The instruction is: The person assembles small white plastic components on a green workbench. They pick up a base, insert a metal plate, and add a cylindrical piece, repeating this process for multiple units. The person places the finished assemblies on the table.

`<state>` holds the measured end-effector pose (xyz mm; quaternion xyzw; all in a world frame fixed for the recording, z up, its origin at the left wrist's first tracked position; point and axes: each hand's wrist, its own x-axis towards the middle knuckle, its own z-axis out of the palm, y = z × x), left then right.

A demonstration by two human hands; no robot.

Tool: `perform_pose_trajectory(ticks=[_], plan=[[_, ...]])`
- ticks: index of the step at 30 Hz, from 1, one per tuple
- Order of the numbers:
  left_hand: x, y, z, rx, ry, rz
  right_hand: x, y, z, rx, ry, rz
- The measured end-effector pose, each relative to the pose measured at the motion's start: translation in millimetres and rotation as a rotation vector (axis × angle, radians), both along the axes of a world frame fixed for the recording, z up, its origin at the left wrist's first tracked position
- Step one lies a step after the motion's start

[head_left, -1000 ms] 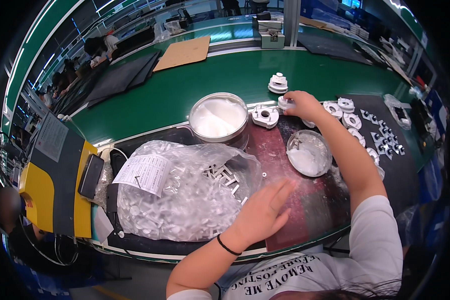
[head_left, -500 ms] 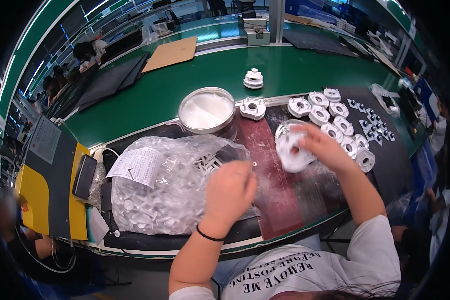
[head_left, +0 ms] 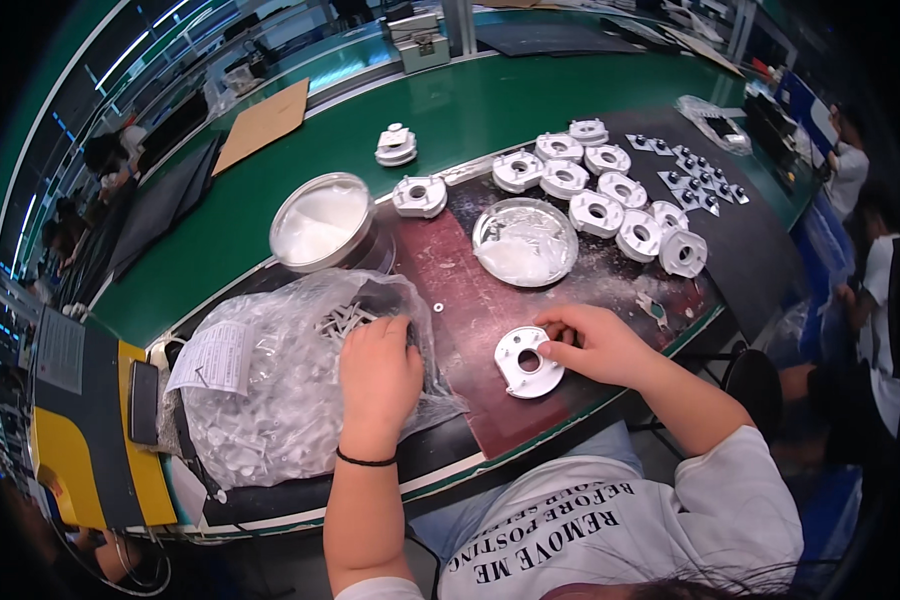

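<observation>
My right hand (head_left: pixel 600 345) grips a round white plastic housing (head_left: pixel 513 378) by its right edge. The housing has a hole in its middle and is held just above the red part of the mat, near the table's front edge. My left hand (head_left: pixel 380 375) is at the mouth of a clear plastic bag (head_left: pixel 260 430) full of small white parts. Its fingers bend down and are partly hidden behind the back of the hand, so what they hold, if anything, cannot be seen. A small white ring (head_left: pixel 438 308) lies on the mat right of my left hand.
A round tub of white material (head_left: pixel 320 222) stands behind the bag. A shallow round dish (head_left: pixel 525 262) sits mid-mat. Several white housings (head_left: pixel 597 213) are grouped at the back right, beside small black-and-white pieces (head_left: pixel 692 188). A yellow-and-grey machine (head_left: pixel 90 430) stands left.
The view has shifted. My right hand has brought the white housing from over the round dish toward the front edge. My left hand's fingers have turned toward the bag's mouth.
</observation>
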<state>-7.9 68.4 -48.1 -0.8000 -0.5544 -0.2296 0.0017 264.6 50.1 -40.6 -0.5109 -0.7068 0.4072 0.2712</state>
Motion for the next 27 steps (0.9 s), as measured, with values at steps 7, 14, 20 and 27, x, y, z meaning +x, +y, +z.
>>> perform_pose_trajectory(ticks=[7, 14, 20, 27], plan=[[-1, -1, -1, -0.035, -0.05, 0.009, 41, -23, 15, 0.37, 0.043, -0.106], [5, -2, 1, -0.072, -0.046, 0.044, 206, 35, 5, 0.563, -0.284, -0.789], [3, -1, 1, -0.073, -0.064, 0.055, 300, 83, -25, 0.22, -0.725, -0.909], [1, -1, 1, -0.097, -0.069, 0.054, 306, 99, -25, 0.006, -0.835, -0.835]])
